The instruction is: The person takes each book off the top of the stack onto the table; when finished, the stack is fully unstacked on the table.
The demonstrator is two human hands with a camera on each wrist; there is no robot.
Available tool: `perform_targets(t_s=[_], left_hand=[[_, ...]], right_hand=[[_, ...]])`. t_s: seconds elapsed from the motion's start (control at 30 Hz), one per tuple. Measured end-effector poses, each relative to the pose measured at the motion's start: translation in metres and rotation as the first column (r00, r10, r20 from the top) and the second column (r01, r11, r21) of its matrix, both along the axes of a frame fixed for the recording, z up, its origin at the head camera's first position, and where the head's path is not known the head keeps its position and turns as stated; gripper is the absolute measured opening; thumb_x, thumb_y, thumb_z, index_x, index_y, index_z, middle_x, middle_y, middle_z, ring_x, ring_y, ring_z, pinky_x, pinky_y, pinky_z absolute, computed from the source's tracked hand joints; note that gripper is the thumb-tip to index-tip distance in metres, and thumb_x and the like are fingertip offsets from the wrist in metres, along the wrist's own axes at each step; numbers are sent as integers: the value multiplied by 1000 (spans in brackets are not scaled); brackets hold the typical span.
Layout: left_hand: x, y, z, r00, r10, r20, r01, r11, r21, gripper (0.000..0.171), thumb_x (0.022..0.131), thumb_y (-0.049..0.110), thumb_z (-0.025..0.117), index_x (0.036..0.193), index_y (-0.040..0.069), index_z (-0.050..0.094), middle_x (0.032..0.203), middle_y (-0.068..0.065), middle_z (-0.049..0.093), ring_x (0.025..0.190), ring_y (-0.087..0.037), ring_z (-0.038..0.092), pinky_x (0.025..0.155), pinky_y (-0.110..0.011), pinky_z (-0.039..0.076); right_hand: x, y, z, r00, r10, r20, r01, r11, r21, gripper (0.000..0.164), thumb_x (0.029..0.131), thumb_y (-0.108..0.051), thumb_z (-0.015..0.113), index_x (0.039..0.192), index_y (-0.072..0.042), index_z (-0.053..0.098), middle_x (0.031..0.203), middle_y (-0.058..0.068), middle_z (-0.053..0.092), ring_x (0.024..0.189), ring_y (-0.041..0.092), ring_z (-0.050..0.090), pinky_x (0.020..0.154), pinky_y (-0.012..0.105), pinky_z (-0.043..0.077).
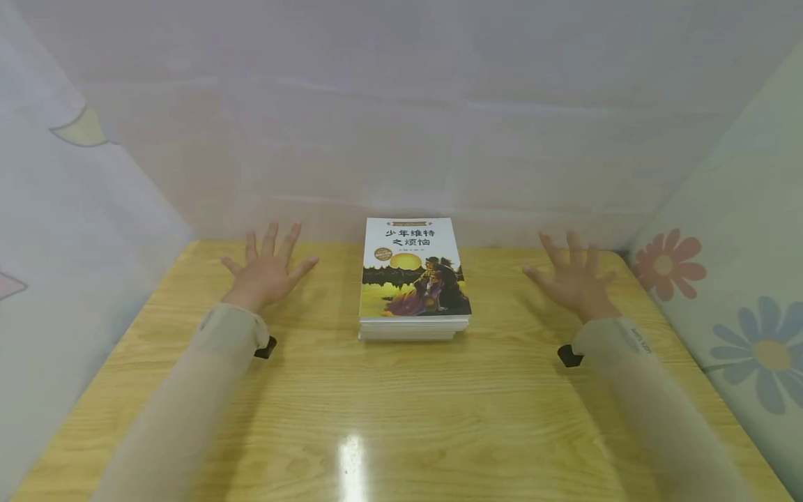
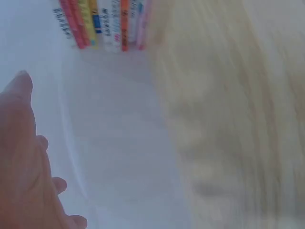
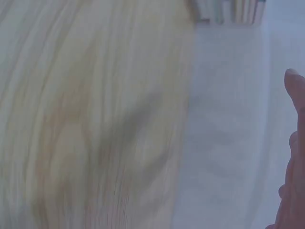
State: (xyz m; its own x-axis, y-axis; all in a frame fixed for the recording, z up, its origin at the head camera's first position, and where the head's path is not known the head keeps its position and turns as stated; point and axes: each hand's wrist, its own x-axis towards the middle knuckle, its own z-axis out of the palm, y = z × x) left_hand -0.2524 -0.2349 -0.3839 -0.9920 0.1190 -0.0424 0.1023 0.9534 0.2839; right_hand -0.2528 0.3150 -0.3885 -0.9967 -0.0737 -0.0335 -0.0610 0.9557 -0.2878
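Observation:
A stack of books (image 1: 415, 279) lies flat near the far edge of the wooden table, its top cover showing a yellow sun, seated figures and dark Chinese lettering. To its left, my left hand (image 1: 266, 268) is held with fingers spread, apart from the stack. On the other side, my right hand (image 1: 574, 279) has its fingers spread too and holds nothing. In the left wrist view the coloured book spines (image 2: 105, 24) show at the top, with the left hand (image 2: 26, 162) at the left edge. Page edges (image 3: 231, 10) appear at the top of the right wrist view.
The wooden table (image 1: 401, 411) has a glossy light reflection near its front. A pale cloth backdrop (image 1: 351, 139) rises behind it, with cloth sides at left and right. Red and blue flowers (image 1: 770, 354) are printed on the right side. Dark wrist straps (image 1: 569, 355) sit under both sleeves.

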Motion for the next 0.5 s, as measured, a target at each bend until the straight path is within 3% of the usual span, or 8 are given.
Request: perform_targets(t_s=[0.13, 0.23, 0.33, 0.5], left_hand=[[4, 10, 7, 994, 1, -107, 8, 997, 82, 85, 98, 76, 27, 162, 36, -12, 167, -11, -24, 145, -51, -27, 90, -91, -14], [8, 20, 9, 978, 8, -210, 27, 986, 163, 85, 100, 72, 28, 164, 27, -6, 169, -17, -10, 150, -52, -12, 98, -90, -3], [13, 31, 7, 953, 8, -303, 76, 961, 265, 83, 104, 63, 33, 165, 17, 0, 167, -24, 7, 150, -51, 6, 109, -81, 9], [19, 48, -6, 925, -45, -376, 200, 902, 384, 76, 107, 53, 38, 164, 11, 11, 164, -25, 16, 150, -47, 14, 117, -68, 17]], right_hand=[[5, -17, 2, 996, 40, -82, -49, 992, -120, 81, 98, -73, 35, 162, -42, -6, 166, 9, -27, 143, 56, -26, 90, 92, -9], [7, -32, -3, 984, 77, -158, -113, 966, -233, 75, 103, -63, 37, 164, -36, 0, 168, 11, -21, 146, 53, -23, 101, 87, -7], [10, -47, -9, 975, 118, -189, -184, 905, -384, 71, 107, -51, 40, 165, -30, 4, 168, 11, -18, 149, 48, -21, 107, 82, -7], [15, -72, -22, 968, 178, -174, -248, 755, -608, 66, 110, -40, 38, 164, -32, 1, 168, 2, -19, 151, 37, -21, 107, 82, -4]])
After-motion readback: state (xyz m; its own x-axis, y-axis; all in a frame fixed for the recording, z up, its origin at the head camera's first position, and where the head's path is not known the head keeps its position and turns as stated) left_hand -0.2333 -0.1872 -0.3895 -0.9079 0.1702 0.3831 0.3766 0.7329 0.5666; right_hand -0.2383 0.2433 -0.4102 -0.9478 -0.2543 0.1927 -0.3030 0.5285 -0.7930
